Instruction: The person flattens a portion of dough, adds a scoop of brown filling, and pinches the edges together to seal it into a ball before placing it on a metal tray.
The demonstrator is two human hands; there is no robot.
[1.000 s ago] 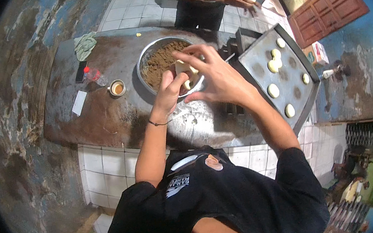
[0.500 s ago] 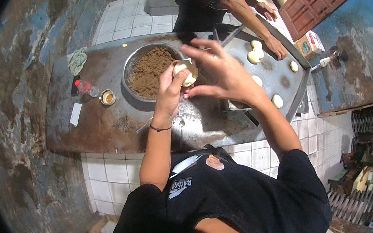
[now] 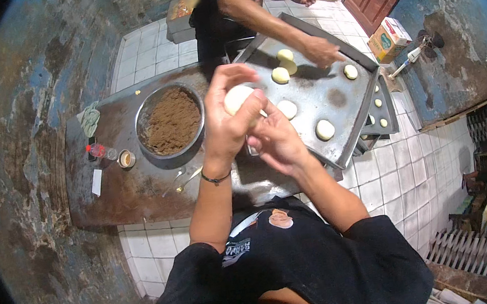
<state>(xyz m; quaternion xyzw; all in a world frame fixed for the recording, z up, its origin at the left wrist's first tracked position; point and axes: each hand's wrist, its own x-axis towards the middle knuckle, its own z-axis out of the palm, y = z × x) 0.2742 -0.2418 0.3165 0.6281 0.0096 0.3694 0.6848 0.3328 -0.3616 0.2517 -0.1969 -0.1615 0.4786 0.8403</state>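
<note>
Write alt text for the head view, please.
Both hands, left hand and right hand, shape a dough ball above a dark table. Beside them sit a bowl of brown filling and a tray with dough pieces, where another person's hand reaches.

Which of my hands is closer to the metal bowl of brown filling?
Left. Your left hand, holding the dough ball, is just right of the metal bowl; your right hand is farther right.

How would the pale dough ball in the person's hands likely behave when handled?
The dough ball is probably soft: the left hand wraps it while the right hand works its side. Likely light, held up by fingers alone. Set down, it should flatten slightly rather than roll, like the pieces on the tray.
</note>
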